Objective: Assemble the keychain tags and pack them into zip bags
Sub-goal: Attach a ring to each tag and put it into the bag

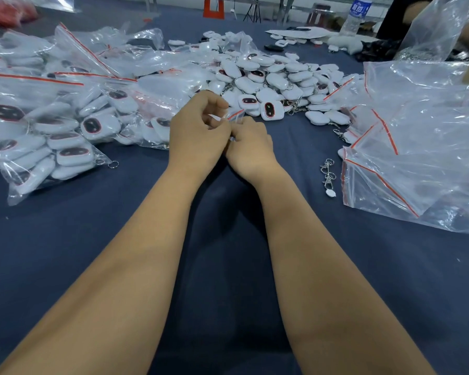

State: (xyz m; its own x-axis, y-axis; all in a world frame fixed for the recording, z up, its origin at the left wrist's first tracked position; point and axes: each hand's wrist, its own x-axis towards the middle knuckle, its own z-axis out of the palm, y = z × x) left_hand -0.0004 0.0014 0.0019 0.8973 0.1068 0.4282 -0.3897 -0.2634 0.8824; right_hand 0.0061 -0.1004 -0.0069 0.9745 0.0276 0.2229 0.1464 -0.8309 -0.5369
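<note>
Both forearms reach out from the near edge over the dark blue tabletop [228, 266] and meet at its middle. Left hand [199, 125]: fingers curled, thumb and forefinger tips pinching the top edge of a small clear zip bag [237, 113] with a red seal strip. Right hand [251, 147]: fingers curled tight, touching the left hand, gripping the same bag from the lower side. Bag mostly hidden between the hands; only one corner with the red strip shows above the right hand. Contents cannot be told.

Just beyond the hands: loose heap of white keychain tags [271, 77], rounded, some face up showing a dark oval with red rim, metal rings and clasps attached. To the left of the left hand: filled zip bags [44, 136] stacked and overlapping, each packed with the same white tags. To the right of the right hand, well apart: pile of empty zip bags [423, 158], clear with red strips. Between that pile and the right hand: a few loose metal clasps [327, 171] lying on the tabletop.
</note>
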